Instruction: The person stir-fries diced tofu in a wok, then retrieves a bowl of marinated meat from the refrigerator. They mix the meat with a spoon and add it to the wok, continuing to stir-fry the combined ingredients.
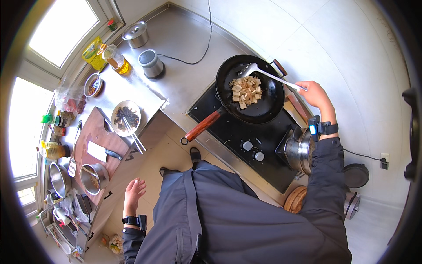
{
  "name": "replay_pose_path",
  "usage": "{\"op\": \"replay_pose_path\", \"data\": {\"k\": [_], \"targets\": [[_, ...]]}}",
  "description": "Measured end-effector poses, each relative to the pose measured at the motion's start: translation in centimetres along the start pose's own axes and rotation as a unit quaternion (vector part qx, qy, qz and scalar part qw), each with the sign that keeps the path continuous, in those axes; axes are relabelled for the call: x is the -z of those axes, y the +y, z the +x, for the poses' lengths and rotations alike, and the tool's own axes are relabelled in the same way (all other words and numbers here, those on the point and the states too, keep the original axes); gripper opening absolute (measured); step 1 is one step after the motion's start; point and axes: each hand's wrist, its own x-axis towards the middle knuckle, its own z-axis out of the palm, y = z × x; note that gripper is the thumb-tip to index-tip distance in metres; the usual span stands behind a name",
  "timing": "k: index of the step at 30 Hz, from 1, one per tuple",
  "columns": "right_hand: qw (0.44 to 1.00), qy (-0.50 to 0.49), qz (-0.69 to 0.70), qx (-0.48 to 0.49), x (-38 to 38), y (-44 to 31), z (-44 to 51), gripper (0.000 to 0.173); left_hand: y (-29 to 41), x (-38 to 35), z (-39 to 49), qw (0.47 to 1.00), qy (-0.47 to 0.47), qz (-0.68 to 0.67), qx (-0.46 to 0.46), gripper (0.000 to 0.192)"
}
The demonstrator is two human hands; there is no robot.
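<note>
My right hand [312, 94] grips the handle end of a metal spatula [273, 76], whose slotted head rests inside a black wok [263, 109]. Beside that head lies a heap of pale tofu cubes [246, 91] with brownish shreds among them. The wok sits on a black gas stove [227, 138], and its red wooden handle [204, 127] points towards my body. My left hand [135, 191] hangs in the air with nothing in it, fingers loosely bent. Nearest to it is a steel pot [94, 178] with food inside, standing on a wooden cutting board [95, 128].
A cleaver [99, 151] lies on the board. Chopsticks rest across a white bowl [123, 112] of dark pieces by the counter edge. Under my right forearm stands a steel pot [298, 150]. An oil bottle [115, 61] and a corded grinder [151, 62] occupy the counter.
</note>
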Motion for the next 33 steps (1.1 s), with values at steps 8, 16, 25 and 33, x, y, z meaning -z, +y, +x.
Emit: {"op": "replay_pose_path", "data": {"k": [8, 16, 25, 33], "targets": [[0.997, -0.029, 0.041, -0.060, -1.3, 3.5, -7.2, 0.029, 0.0, 0.1, 0.1, 1.000, 0.004, 0.004, 0.006, 0.043], [0.911, -0.151, 0.341, -0.177, -4.3, 5.2, -10.8, 0.024, 1.5, -0.5, 1.3, 0.999, -0.023, 0.032, -0.004, 0.044], [0.834, -0.195, 0.446, -0.260, -10.7, 4.6, -11.5, 0.039, 2.4, -0.1, 1.9, 0.998, -0.034, 0.060, -0.008, 0.053], [0.837, -0.156, 0.448, -0.273, -9.8, 4.4, -12.7, 0.046, 2.5, 0.3, 2.3, 0.998, -0.034, 0.053, -0.006, 0.049]]}}
